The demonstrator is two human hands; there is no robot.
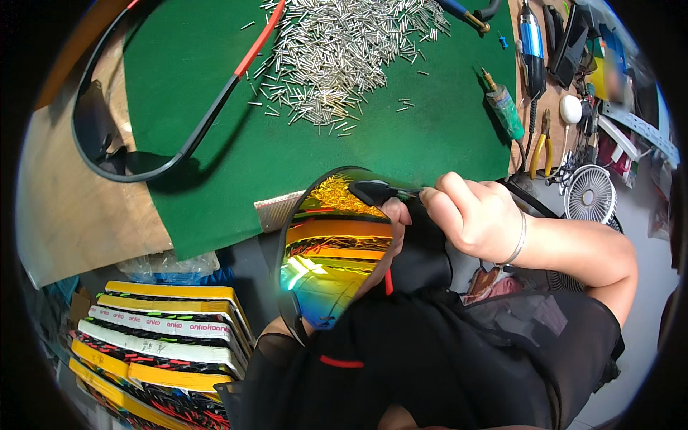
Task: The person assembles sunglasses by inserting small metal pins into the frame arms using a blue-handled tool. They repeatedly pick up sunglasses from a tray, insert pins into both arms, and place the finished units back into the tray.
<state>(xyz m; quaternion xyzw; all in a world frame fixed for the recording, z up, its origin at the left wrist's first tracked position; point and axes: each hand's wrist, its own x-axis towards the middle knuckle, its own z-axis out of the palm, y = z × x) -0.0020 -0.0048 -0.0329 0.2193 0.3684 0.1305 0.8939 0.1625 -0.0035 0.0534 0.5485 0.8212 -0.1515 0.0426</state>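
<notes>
My left hand (398, 213) is closed on a pair of mirrored shield sunglasses (326, 247). Most of that hand is hidden behind the lens, which reflects orange, yellow and blue. A black nose piece (369, 192) shows at the lens's upper part. Just right of it, my right hand (473, 218) has its fingers curled in a pinch at a thin dark part by the frame. What exactly the fingertips hold is hidden. Beyond the hands, a heap of small silvery metal pins (337, 57) lies on the green mat (301, 154).
A black-and-red looped frame with a dark lens (179, 154) is at upper left. A green-handled tool (505, 111), a blue electric screwdriver (532, 43), yellow pliers (543, 147) and a small white fan (590, 195) are at right. Stacked yellow and white boxes (158, 326) hold dark, colourful pieces at lower left.
</notes>
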